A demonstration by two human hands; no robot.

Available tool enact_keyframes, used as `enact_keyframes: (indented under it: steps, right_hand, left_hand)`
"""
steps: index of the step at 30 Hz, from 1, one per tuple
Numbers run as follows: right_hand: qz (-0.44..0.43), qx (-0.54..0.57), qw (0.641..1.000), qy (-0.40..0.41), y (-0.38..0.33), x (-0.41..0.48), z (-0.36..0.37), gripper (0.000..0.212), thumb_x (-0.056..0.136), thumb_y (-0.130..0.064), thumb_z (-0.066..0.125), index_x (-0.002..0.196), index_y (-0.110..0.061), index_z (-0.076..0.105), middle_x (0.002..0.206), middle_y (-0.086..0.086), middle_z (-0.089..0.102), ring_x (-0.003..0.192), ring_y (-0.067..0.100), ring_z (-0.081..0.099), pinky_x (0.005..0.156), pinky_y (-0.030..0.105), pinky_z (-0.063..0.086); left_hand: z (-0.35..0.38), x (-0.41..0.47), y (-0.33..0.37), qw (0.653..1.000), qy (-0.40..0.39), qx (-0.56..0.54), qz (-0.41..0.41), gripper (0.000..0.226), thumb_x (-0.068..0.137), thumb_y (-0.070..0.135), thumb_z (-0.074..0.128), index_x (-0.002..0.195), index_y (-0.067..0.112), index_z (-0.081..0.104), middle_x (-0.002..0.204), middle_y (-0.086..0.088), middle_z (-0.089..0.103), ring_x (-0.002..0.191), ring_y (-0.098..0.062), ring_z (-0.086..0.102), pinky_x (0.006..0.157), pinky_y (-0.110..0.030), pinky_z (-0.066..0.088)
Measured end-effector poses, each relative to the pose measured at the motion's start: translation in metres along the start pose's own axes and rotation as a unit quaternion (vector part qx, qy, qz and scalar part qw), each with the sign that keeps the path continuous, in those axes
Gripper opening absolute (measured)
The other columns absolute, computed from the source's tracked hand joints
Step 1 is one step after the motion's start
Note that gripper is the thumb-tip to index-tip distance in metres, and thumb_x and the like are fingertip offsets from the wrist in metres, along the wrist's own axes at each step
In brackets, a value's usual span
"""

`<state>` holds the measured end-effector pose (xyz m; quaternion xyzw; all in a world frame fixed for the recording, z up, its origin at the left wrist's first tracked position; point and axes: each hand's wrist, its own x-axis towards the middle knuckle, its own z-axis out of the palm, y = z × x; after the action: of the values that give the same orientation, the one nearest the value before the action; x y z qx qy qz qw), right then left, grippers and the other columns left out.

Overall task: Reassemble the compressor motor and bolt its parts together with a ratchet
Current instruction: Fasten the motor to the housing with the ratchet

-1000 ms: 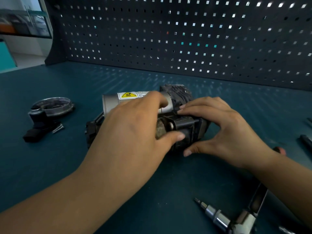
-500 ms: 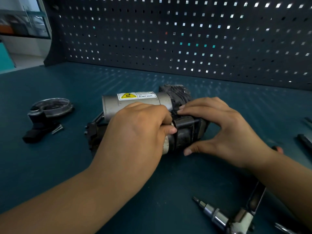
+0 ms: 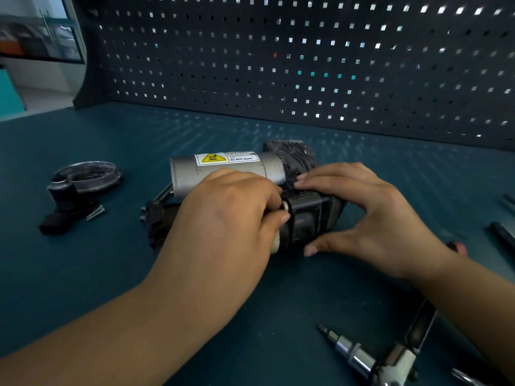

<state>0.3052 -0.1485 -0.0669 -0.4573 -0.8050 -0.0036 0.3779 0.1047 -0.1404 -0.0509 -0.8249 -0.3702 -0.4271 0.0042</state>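
The grey metal-cylinder compressor motor (image 3: 223, 169), the one with the yellow warning sticker, lay on its side in the middle of the teal workbench (image 3: 83, 288). The left hand (image 3: 223, 218) was curled round the near side of it, thumb and forefinger pinching right at the seam where a pale ring (image 3: 277, 242) met the black plastic block (image 3: 306, 215). The right hand (image 3: 370, 215) cupped that block from the other side, fingers over the top and thumb at its lower front edge. So both hands were clamped on the motor, almost touching. To me it looked like seating the parts before any bolting.

The chrome ratchet (image 3: 390, 360) with a bit fitted lay on the near right of the motor, nobody holding it. Well off to the motor's left sat a round grey metal cover (image 3: 86, 174) on a black plug, with silver screws (image 3: 96, 213) just beside it.

What worried me was that the joint was hidden under the left hand, so I couldn't tell if it sat square. Push it crooked and the ring could get pinched, or the bolts could cross-thread later. Also, the motor's round, so letting go to grab the ratchet might let it roll and pop the parts apart.
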Motion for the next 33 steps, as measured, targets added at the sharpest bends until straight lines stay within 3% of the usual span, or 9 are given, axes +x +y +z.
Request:
enact_keyframes:
  steps: [4, 8, 10, 13, 17, 20, 23, 26, 33]
  right_hand:
    - [0.0, 0.001, 1.0, -0.004, 0.0, -0.0001, -0.0002, 0.071, 0.052, -0.033, 0.089, 0.116, -0.027, 0.059, 0.118, -0.01, 0.058, 0.112, 0.02, 0.053, 0.097, 0.044, 0.042]
    - [0.0, 0.004, 1.0, -0.002, -0.0007, 0.0002, -0.0009, 0.071, 0.053, -0.036, 0.087, 0.117, -0.026, 0.059, 0.118, -0.011, 0.058, 0.113, 0.02, 0.053, 0.098, 0.043, 0.042]
    - [0.0, 0.004, 1.0, -0.001, -0.0007, 0.0006, -0.0008, 0.071, 0.053, -0.036, 0.086, 0.117, -0.026, 0.059, 0.118, -0.01, 0.058, 0.113, 0.02, 0.053, 0.099, 0.041, 0.042]
    - [0.0, 0.002, 1.0, 0.001, -0.0013, 0.0002, 0.0, 0.071, 0.052, -0.037, 0.086, 0.117, -0.026, 0.058, 0.118, -0.007, 0.059, 0.113, 0.021, 0.053, 0.098, 0.044, 0.042]
    - [0.008, 0.002, 1.0, 0.001, -0.0014, -0.0008, 0.0006, 0.072, 0.051, -0.031, 0.09, 0.116, -0.028, 0.058, 0.118, -0.007, 0.06, 0.114, 0.022, 0.053, 0.097, 0.051, 0.042]
    - [0.006, 0.003, 1.0, 0.003, -0.0021, -0.0002, 0.0006, 0.07, 0.052, -0.035, 0.086, 0.116, -0.027, 0.058, 0.118, -0.006, 0.06, 0.113, 0.023, 0.054, 0.096, 0.05, 0.042]
    - [0.006, 0.005, 1.0, 0.005, -0.0028, 0.0001, 0.001, 0.069, 0.053, -0.036, 0.083, 0.116, -0.027, 0.058, 0.118, -0.006, 0.06, 0.113, 0.023, 0.054, 0.097, 0.05, 0.042]
    - [0.007, 0.007, 1.0, 0.003, -0.0029, 0.0, 0.0006, 0.07, 0.052, -0.034, 0.086, 0.116, -0.027, 0.058, 0.118, -0.005, 0.06, 0.113, 0.024, 0.053, 0.096, 0.051, 0.042]
    - [0.014, 0.001, 1.0, 0.001, -0.0031, 0.0002, 0.0013, 0.071, 0.052, -0.033, 0.087, 0.117, -0.023, 0.061, 0.118, -0.004, 0.061, 0.114, 0.024, 0.053, 0.095, 0.052, 0.042]
  left_hand:
    - [-0.0001, 0.0005, 0.0005, 1.0, -0.008, -0.023, -0.02, 0.008, 0.066, 0.022, 0.069, 0.067, 0.015, 0.07, 0.075, 0.004, 0.07, 0.076, -0.018, 0.064, 0.07, -0.021, 0.039]
    - [-0.006, 0.0012, -0.0021, 0.999, -0.027, 0.006, -0.027, 0.026, 0.074, 0.042, 0.064, 0.075, 0.019, 0.074, 0.076, 0.006, 0.071, 0.08, -0.019, 0.063, 0.066, -0.02, 0.037]
    - [-0.0051, 0.0002, -0.0022, 1.0, -0.023, 0.018, 0.012, 0.031, 0.079, 0.039, 0.054, 0.07, 0.016, 0.074, 0.071, 0.005, 0.071, 0.076, -0.02, 0.064, 0.071, -0.025, 0.039]
    - [-0.0017, 0.0011, 0.0004, 1.0, -0.006, 0.02, 0.02, 0.018, 0.075, 0.025, 0.064, 0.065, 0.013, 0.073, 0.068, 0.004, 0.07, 0.075, -0.021, 0.063, 0.072, -0.026, 0.038]
    - [0.0006, 0.0035, 0.0021, 1.0, -0.004, -0.018, 0.002, 0.006, 0.065, 0.019, 0.069, 0.065, 0.014, 0.071, 0.073, 0.006, 0.071, 0.081, -0.02, 0.06, 0.074, -0.015, 0.035]
    - [0.0003, 0.0036, 0.0025, 0.999, -0.004, -0.026, -0.025, 0.015, 0.062, 0.028, 0.077, 0.07, 0.017, 0.07, 0.08, 0.006, 0.07, 0.088, -0.017, 0.055, 0.076, -0.008, 0.029]
    - [-0.005, 0.002, 0.0008, 0.999, -0.013, 0.016, -0.028, 0.03, 0.071, 0.05, 0.063, 0.074, 0.021, 0.069, 0.087, 0.01, 0.069, 0.097, -0.017, 0.052, 0.086, -0.023, 0.033]
    - [-0.0045, 0.0025, 0.0011, 0.997, -0.033, 0.07, 0.011, 0.039, 0.081, 0.048, 0.042, 0.072, 0.022, 0.07, 0.08, 0.011, 0.069, 0.097, -0.02, 0.055, 0.083, -0.036, 0.034]
    - [0.0029, 0.0032, 0.005, 1.0, 0.012, -0.002, 0.018, 0.011, 0.067, 0.029, 0.067, 0.068, 0.018, 0.067, 0.077, 0.009, 0.068, 0.091, -0.017, 0.055, 0.076, -0.04, 0.045]
